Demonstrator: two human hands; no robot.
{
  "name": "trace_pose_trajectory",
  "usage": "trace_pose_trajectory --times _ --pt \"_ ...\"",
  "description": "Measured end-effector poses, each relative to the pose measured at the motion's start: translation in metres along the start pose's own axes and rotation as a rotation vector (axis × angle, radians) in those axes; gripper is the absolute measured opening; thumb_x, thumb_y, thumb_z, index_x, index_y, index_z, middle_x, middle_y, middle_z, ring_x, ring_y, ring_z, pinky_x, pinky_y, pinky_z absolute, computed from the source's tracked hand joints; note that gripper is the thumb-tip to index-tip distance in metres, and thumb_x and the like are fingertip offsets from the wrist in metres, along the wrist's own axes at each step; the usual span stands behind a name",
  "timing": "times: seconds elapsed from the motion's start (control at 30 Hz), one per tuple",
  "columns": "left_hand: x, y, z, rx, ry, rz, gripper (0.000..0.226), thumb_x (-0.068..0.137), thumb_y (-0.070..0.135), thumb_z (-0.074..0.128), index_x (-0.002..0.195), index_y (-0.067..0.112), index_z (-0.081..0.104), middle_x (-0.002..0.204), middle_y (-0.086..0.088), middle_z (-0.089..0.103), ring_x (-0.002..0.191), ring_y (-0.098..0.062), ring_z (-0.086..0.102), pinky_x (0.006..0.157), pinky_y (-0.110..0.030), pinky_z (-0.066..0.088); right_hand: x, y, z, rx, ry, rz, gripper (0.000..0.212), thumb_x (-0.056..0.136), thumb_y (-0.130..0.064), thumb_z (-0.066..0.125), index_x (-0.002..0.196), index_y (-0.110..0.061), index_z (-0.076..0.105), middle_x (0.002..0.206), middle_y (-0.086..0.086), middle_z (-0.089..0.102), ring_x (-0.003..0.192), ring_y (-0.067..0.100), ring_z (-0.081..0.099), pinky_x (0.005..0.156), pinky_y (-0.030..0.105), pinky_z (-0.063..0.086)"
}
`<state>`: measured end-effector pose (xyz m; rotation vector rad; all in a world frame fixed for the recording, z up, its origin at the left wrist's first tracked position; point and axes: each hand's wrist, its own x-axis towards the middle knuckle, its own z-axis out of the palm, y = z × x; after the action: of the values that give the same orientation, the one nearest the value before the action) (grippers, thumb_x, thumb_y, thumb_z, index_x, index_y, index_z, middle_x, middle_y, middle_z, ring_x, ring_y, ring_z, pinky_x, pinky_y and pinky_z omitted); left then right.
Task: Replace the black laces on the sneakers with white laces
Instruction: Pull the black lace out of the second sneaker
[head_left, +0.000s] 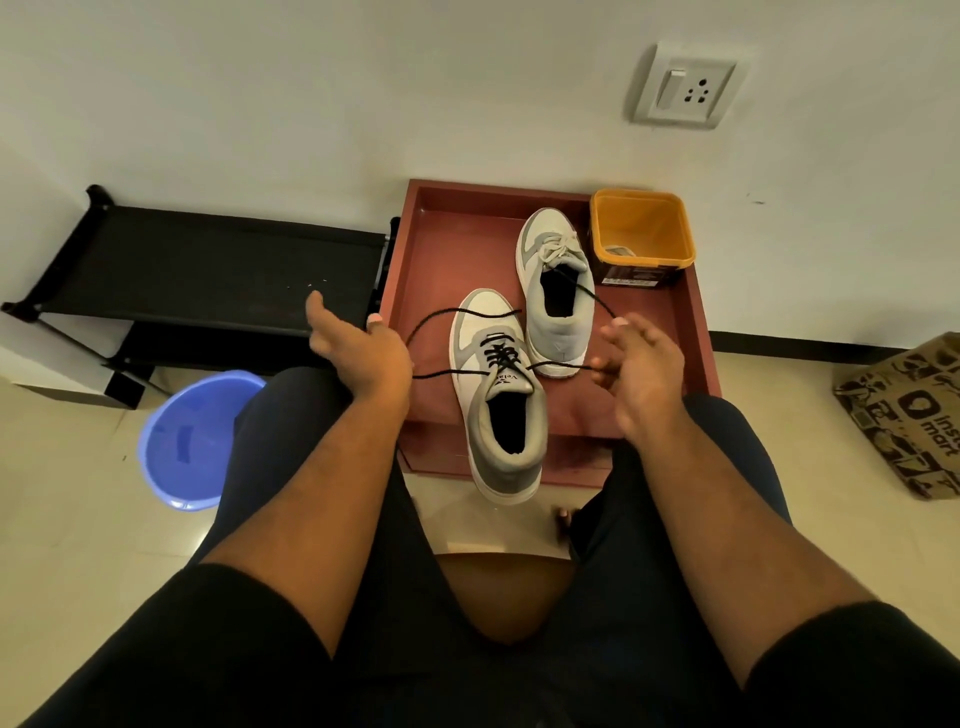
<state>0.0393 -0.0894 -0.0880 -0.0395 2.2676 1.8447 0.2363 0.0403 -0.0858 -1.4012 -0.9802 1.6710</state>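
Black lace (457, 314) of near sneaker (498, 395) pulled sideways: one end pinched by left hand (363, 345), other by right hand (641, 358); remaining fingers loosely spread.

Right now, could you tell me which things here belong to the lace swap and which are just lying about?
Job: near sneaker, its black lace, far sneaker with white lace, left hand, right hand.
Lying about: orange tub, blue basin, black rack, paper bag.

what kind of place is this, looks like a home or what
Probably a room in a home, near where shoes are kept: a low black shoe rack against the wall, a wall switch and socket, a blue plastic basin on tiled floor.
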Motion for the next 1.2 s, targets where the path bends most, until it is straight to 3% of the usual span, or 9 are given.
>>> trace_pose_trajectory --times 0.07,0.13,0.2,0.27,0.43,0.77,0.9,1.1,1.2 --pt "-0.009 0.0 0.0 0.266 -0.078 0.342 0.061 0.09 -0.004 0.052 0.143 0.023 0.037 0.15 -0.009 0.026 0.115 -0.009 0.044 0.094 -0.022 0.046 -0.005 0.009 0.003 -0.453 -0.104 -0.216 0.018 0.093 -0.017 0.062 0.11 -0.012 0.067 0.08 -0.001 0.065 0.06 0.009 0.056 0.066 0.033 0.052" --pt "-0.015 -0.004 0.005 0.483 -0.342 0.672 0.05 0.084 -0.008 0.05 0.13 0.014 0.054 0.136 -0.01 0.047 0.113 -0.016 0.05 0.097 -0.033 0.05 -0.015 0.019 0.01 -0.79 -0.302 -0.423 0.023 0.093 -0.02 0.063 0.114 -0.013 0.068 0.097 -0.006 0.065 0.084 0.006 0.058 0.084 0.026 0.049" --pt "-0.025 -0.013 0.012 0.57 -0.698 0.732 0.041 0.086 -0.004 0.053 0.123 0.011 0.062 0.123 -0.009 0.059 0.114 -0.021 0.054 0.101 -0.04 0.046 -0.022 0.026 0.015 -0.93 -0.471 -0.527 0.032 0.092 -0.02 0.064 0.123 -0.013 0.065 0.11 -0.008 0.06 0.102 0.005 0.053 0.091 0.014 0.041" --pt "-0.035 -0.015 0.014 0.644 -0.879 0.619 0.036 0.092 0.011 0.059 0.128 0.012 0.06 0.127 -0.008 0.059 0.12 -0.021 0.052 0.105 -0.029 0.039 -0.024 0.032 0.019 -0.999 -0.556 -0.572 0.037 0.093 -0.024 0.064 0.128 -0.014 0.062 0.118 -0.004 0.063 0.11 0.01 0.054 0.095 0.019 0.04" --pt "-0.031 -0.018 0.014 0.781 -0.716 0.46 0.03 0.086 0.038 0.07 0.108 0.018 0.065 0.106 -0.001 0.065 0.093 -0.016 0.061 0.077 -0.03 0.05 -0.016 0.032 0.02 -1.099 -0.415 -0.53 0.023 0.093 -0.018 0.061 0.114 -0.014 0.069 0.109 0.003 0.069 0.099 0.017 0.062 0.088 0.027 0.049" --pt "-0.023 -0.008 0.016 0.924 -0.7 0.432 0.014 0.092 0.018 0.058 0.089 0.009 0.067 0.089 -0.006 0.066 0.079 -0.021 0.06 0.068 -0.032 0.047 -0.025 0.029 0.02 -1.241 -0.285 -0.585 0.018 0.096 -0.023 0.052 0.1 -0.016 0.069 0.097 0.0 0.067 0.087 0.019 0.061 0.069 0.028 0.043" --pt "-0.019 -0.011 0.018 0.821 -0.78 0.398 0.011 0.091 0.013 0.059 0.092 0.007 0.068 0.088 -0.006 0.065 0.082 -0.022 0.061 0.071 -0.032 0.05 -0.018 0.037 0.024 -1.24 -0.317 -0.808 0.032 0.088 -0.02 0.063 0.12 -0.017 0.064 0.114 0.002 0.059 0.103 0.022 0.055 0.086 0.037 0.047" --pt "-0.016 -0.014 0.018 0.78 -0.788 0.358 0.006 0.09 0.016 0.061 0.087 0.014 0.066 0.089 -0.004 0.066 0.082 -0.019 0.062 0.072 -0.035 0.053 -0.007 0.048 0.043 -1.447 -0.335 -1.158 0.01 0.079 -0.018 0.071 0.088 -0.014 0.074 0.1 0.002 0.067 0.084 0.027 0.057 0.071 0.04 0.044" --pt "-0.015 -0.015 0.017 0.772 -0.766 0.343 0.007 0.089 0.018 0.063 0.09 0.013 0.068 0.089 -0.002 0.067 0.082 -0.018 0.063 0.075 -0.035 0.055 0.001 0.043 0.04 -1.015 -0.213 -0.804 0.004 0.082 -0.015 0.071 0.084 -0.013 0.074 0.088 0.0 0.068 0.083 0.022 0.06 0.076 0.036 0.049"
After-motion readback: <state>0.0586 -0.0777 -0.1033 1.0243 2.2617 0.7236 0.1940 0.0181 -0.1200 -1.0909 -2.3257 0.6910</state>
